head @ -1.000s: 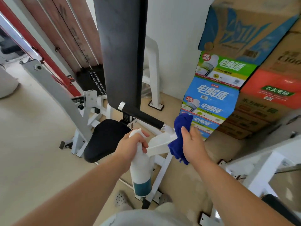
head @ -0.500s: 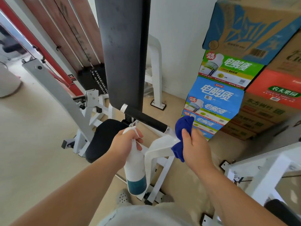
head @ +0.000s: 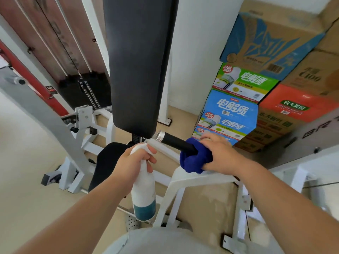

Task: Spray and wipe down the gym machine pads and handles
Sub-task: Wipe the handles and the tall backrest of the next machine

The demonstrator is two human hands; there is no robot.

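My left hand (head: 134,162) grips the neck of a white spray bottle (head: 144,195) with a teal base, which hangs upright below my fist. My right hand (head: 219,154) holds a blue cloth (head: 194,159) wrapped around the near end of the black handle (head: 175,142), whose chrome cap points left. A long black back pad (head: 139,61) rises just behind the handle. The black seat pad (head: 108,160) lies lower left, partly hidden by my left arm.
The machine's white frame (head: 183,182) runs under my hands. A grey lever arm (head: 45,114) and the weight stack (head: 88,92) stand at the left. Stacked cardboard drink boxes (head: 236,107) fill the right against the white wall. Another white frame (head: 300,173) sits at the right.
My right hand has slid the blue cloth from the white bracket up onto the black handle and closed around it. The view moved closer. The left hand keeps the bottle.
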